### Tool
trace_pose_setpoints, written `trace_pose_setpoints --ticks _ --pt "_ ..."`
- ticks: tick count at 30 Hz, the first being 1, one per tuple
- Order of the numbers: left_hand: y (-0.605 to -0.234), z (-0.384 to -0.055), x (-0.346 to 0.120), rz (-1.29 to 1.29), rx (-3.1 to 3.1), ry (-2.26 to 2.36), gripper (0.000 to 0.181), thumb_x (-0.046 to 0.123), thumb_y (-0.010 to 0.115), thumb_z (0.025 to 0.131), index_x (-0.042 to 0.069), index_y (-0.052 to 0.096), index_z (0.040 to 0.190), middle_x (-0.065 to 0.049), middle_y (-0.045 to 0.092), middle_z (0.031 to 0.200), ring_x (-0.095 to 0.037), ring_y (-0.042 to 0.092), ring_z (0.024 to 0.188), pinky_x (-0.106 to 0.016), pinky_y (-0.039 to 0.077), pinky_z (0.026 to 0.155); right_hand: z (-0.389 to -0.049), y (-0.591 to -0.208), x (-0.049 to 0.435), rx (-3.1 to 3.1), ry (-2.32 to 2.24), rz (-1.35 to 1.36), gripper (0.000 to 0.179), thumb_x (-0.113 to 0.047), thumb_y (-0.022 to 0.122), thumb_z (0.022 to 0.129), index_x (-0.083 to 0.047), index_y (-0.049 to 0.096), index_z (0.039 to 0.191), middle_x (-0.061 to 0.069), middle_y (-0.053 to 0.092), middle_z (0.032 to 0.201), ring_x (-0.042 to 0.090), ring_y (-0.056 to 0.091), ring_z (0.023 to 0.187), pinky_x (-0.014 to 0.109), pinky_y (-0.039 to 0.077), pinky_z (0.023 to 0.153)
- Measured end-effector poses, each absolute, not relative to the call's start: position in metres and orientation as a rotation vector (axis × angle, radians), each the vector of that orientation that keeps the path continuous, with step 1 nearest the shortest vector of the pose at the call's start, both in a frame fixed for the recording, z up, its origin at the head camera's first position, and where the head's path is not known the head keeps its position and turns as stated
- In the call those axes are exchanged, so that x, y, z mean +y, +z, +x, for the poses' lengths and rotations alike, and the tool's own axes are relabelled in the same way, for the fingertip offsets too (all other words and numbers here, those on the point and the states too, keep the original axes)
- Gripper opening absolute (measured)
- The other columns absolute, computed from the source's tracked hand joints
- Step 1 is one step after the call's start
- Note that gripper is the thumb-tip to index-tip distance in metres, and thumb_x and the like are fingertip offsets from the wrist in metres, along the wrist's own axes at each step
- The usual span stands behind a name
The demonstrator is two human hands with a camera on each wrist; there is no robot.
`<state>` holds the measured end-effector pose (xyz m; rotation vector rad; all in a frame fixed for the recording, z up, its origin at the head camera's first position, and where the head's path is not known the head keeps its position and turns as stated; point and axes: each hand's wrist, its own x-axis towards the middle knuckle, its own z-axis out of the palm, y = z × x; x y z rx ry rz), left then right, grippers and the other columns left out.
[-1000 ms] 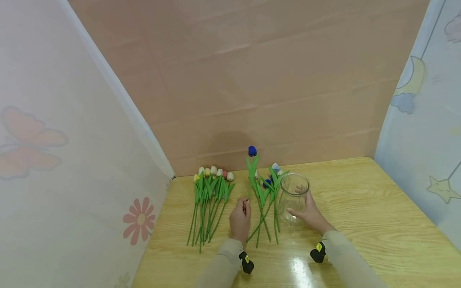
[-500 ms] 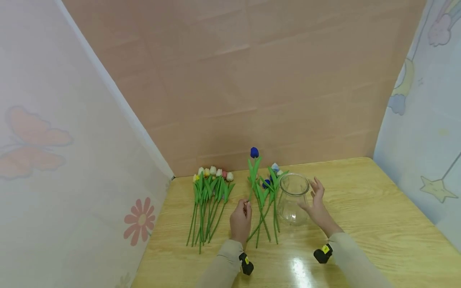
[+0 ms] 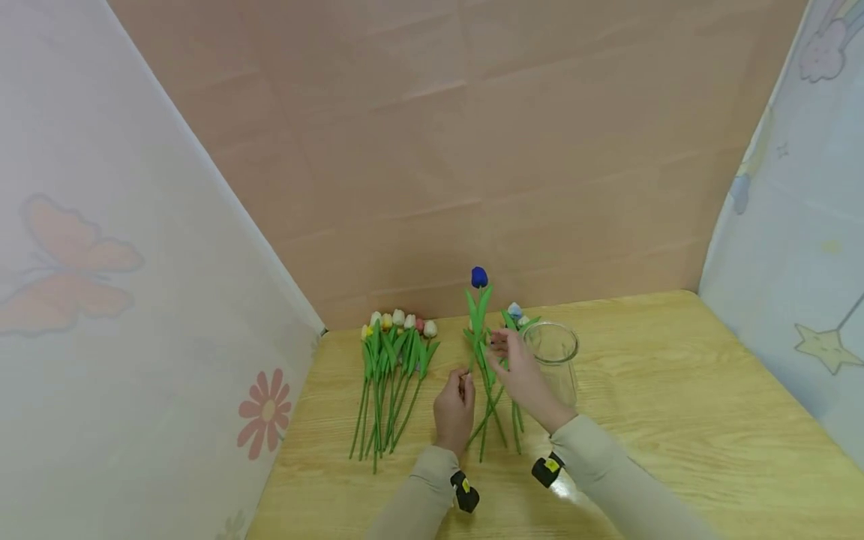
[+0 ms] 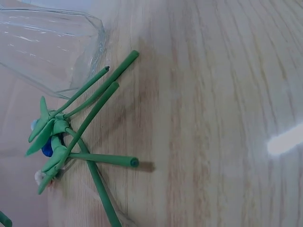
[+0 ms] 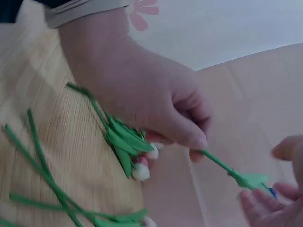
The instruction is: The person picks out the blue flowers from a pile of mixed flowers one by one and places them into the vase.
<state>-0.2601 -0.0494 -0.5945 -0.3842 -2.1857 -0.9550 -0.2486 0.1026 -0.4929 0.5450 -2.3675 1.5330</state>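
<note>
My left hand (image 3: 454, 411) pinches the green stem of a blue tulip (image 3: 479, 277), which stands upright above the table. In the right wrist view that stem runs out from the left hand's thumb (image 5: 187, 132) and fingers. My right hand (image 3: 528, 379) is beside the tulip's leaves, its fingers loosely bent around them; whether it touches them I cannot tell. Behind the right forearm stands a clear glass vase (image 3: 569, 379), partly hidden. More tulips lie on the table under the right hand, with a light blue bloom (image 3: 514, 310) showing and crossed stems (image 4: 97, 109) in the left wrist view.
A bunch of white, yellow and pink tulips (image 3: 398, 352) lies left of my left hand. The wooden table (image 3: 675, 390) meets a tan backdrop (image 3: 472, 165) behind, with a printed cloth (image 3: 169, 300) at the left and another on the right.
My right hand has let go of the glass vase and moved left to the blue tulip's leaves. The left hand keeps hold of the stem, nearly still; the bloom has risen slightly.
</note>
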Motion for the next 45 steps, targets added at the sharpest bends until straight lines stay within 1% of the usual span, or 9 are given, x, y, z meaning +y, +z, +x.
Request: trace_pose_setpoints --ticks 3,7,13,20,23,27,35,39,45 --pt "-0.593 -0.259 -0.049 -0.391 -2.195 -0.956 0.015 0.014 0.055 0.099 0.004 0.064 0.107 0.004 0.055 0.063 0.005 0.038 0.047 -0.010 0.032 0.044 -0.258 -0.495 0.096 -2.555 1.678 0.372 0.056 -0.021 0.048 0.103 0.001 0.023 0.148 0.024 0.043 0.140 0.039 0.049 0.125 0.051 0.044 0.099" --pt "-0.593 -0.258 -0.049 -0.407 -2.188 -0.952 0.017 0.015 0.054 0.100 0.003 0.064 0.106 0.004 0.054 0.063 0.004 0.038 0.047 -0.010 0.032 0.044 -0.271 -0.499 0.093 -2.597 1.816 0.273 0.064 -0.028 0.046 0.104 -0.001 0.015 0.152 0.025 0.047 0.140 0.039 0.055 0.121 0.051 0.046 0.097" --pt "-0.595 -0.257 -0.045 -0.444 -2.166 -0.914 0.012 0.012 0.057 0.098 0.004 0.064 0.103 0.004 0.055 0.062 0.005 0.040 0.047 -0.009 0.032 0.044 -0.287 -0.504 0.092 -2.436 1.969 0.272 0.055 -0.024 0.049 0.103 0.007 0.030 0.144 0.027 0.062 0.117 0.037 0.064 0.099 0.042 0.056 0.079" --pt "-0.604 -0.260 -0.052 -0.520 -2.144 -0.947 0.015 0.008 0.050 0.100 0.005 0.065 0.103 0.005 0.047 0.056 0.007 0.029 0.045 -0.011 0.027 0.042 -0.281 -0.496 0.092 -2.417 1.843 0.267 0.042 -0.021 0.053 0.100 0.001 0.042 0.134 0.015 0.068 0.099 0.025 0.065 0.083 0.030 0.055 0.065" --pt "-0.611 -0.264 -0.060 -0.471 -2.179 -1.007 0.021 0.010 0.044 0.103 0.008 0.065 0.103 0.007 0.040 0.055 0.006 0.023 0.045 -0.014 0.025 0.040 -0.271 -0.478 0.095 -2.347 1.812 0.332 0.043 -0.023 0.054 0.100 0.000 0.041 0.134 0.018 0.067 0.102 0.018 0.063 0.081 0.027 0.054 0.064" --pt "-0.614 -0.266 -0.071 -0.384 -2.267 -1.069 0.029 0.021 0.038 0.106 0.011 0.065 0.101 0.008 0.039 0.057 0.003 0.025 0.044 -0.018 0.027 0.041 -0.254 -0.442 0.108 -2.166 1.743 0.413 0.038 -0.020 0.057 0.098 0.000 0.047 0.128 0.020 0.068 0.100 0.009 0.060 0.076 0.024 0.053 0.063" --pt "-0.615 -0.265 -0.083 -0.285 -2.406 -1.086 0.038 0.029 0.036 0.107 0.009 0.066 0.098 0.008 0.043 0.060 0.000 0.032 0.047 -0.019 0.031 0.045 -0.221 -0.374 0.150 -1.687 1.601 0.526 0.024 -0.004 0.052 0.099 0.002 0.051 0.121 -0.010 0.067 0.092 0.005 0.062 0.082 0.018 0.048 0.066" --pt "-0.617 -0.265 -0.085 -0.286 -2.410 -1.089 0.035 0.027 0.037 0.106 0.010 0.066 0.097 0.007 0.045 0.060 0.000 0.033 0.047 -0.019 0.032 0.046 -0.221 -0.371 0.171 -1.598 1.457 0.508 0.024 -0.001 0.051 0.098 0.010 0.049 0.119 -0.013 0.065 0.094 0.005 0.062 0.082 0.018 0.046 0.068" --pt "-0.619 -0.267 -0.085 -0.302 -2.414 -1.091 0.036 0.028 0.038 0.106 0.008 0.067 0.097 0.008 0.044 0.059 0.000 0.032 0.046 -0.019 0.032 0.046 -0.236 -0.402 0.192 -1.687 1.397 0.366 0.024 0.000 0.052 0.098 0.010 0.050 0.119 -0.017 0.063 0.093 -0.001 0.060 0.079 0.011 0.044 0.068"
